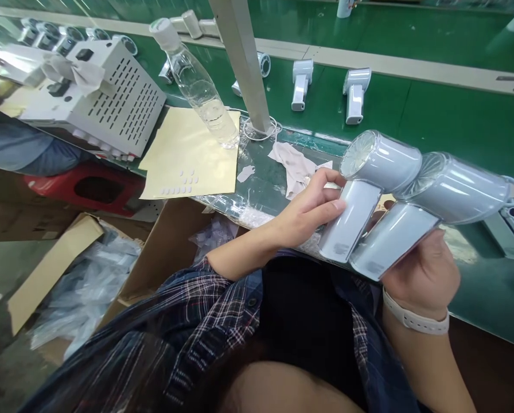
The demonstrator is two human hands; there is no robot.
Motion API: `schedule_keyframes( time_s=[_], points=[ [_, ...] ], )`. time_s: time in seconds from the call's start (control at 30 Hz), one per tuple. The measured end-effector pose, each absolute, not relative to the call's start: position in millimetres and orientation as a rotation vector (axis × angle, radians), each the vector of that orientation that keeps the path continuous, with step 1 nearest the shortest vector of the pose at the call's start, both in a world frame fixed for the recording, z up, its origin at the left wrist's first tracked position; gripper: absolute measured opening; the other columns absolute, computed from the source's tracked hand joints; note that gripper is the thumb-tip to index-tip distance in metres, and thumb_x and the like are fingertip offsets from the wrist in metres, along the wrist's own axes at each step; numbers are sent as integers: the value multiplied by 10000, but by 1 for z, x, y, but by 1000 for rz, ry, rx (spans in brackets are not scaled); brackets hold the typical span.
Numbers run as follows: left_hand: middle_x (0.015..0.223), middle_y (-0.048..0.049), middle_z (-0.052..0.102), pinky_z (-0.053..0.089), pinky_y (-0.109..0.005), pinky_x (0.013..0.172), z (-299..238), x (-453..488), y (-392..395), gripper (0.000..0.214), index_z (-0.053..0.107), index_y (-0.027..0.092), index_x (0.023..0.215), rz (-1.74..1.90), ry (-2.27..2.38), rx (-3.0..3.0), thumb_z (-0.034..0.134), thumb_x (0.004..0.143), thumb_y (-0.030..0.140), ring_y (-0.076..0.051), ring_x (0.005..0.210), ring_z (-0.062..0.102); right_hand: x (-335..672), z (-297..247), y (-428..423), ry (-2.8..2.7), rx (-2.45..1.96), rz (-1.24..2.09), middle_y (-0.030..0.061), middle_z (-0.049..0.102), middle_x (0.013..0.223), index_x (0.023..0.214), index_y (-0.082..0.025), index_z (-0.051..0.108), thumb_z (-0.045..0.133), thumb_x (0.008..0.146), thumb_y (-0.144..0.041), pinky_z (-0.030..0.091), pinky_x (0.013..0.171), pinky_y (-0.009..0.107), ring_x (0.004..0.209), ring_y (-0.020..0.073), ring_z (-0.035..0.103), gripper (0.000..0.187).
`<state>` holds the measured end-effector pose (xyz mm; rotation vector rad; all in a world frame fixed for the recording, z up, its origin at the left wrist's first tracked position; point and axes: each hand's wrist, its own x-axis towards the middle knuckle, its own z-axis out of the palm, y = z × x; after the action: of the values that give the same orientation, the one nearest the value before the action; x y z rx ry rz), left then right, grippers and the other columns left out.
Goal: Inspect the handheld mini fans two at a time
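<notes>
Your left hand [311, 212] holds the housing [362, 201] nearer the post [244, 69], your right hand [429, 278] the farther housing [450, 192]; neither is set down yet.

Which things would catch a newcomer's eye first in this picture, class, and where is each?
Probably the two glossy grey devices side by side at right of centre, the nearer-left one in the left hand and the other in the right hand. Next might come the clear bottle by the yellow sheet, and the bright red plastic piece at far left.
</notes>
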<state>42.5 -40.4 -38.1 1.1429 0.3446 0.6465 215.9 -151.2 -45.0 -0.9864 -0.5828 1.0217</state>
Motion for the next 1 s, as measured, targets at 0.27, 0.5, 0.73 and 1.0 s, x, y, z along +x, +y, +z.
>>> schedule_keyframes(
  time_s=[0.27, 0.5, 0.73, 1.0],
  points=[
    [1210, -84, 762, 595, -355, 909, -31, 41, -38, 566, 529, 253, 1251, 632, 270, 1080, 869, 875, 505, -268, 1129, 767, 213, -32, -153, -535, -1005, 986, 93, 807, 1136, 1057, -276, 819, 673, 1021, -413, 656, 1032, 544, 1177, 328, 756, 203],
    [1046, -111, 777, 636, -441, 965, -41, 56, -30, 673, 639, 155, 1201, 421, 195, 984, 981, 724, 483, -288, 1028, 798, 212, -22, -145, -471, -933, 1220, 53, 690, 837, 945, -212, 786, 639, 951, -519, 645, 675, 366, 739, 205, 658, 340],
    [1173, -121, 773, 647, -354, 800, -43, 56, -30, 644, 546, 206, 1218, 443, 300, 880, 888, 810, 569, -248, 1003, 790, 212, -27, -142, -544, -889, 1128, 61, 697, 825, 901, -213, 779, 620, 957, -545, 559, 571, 372, 656, 210, 639, 372],
    [1150, -89, 804, 633, -365, 802, -40, 53, -33, 593, 519, 240, 1321, 508, 299, 943, 792, 888, 539, -287, 1013, 830, 217, -24, -142, -511, -901, 944, 62, 697, 848, 932, -221, 794, 751, 872, -557, 626, 707, 450, 756, 246, 675, 345]
  ],
)
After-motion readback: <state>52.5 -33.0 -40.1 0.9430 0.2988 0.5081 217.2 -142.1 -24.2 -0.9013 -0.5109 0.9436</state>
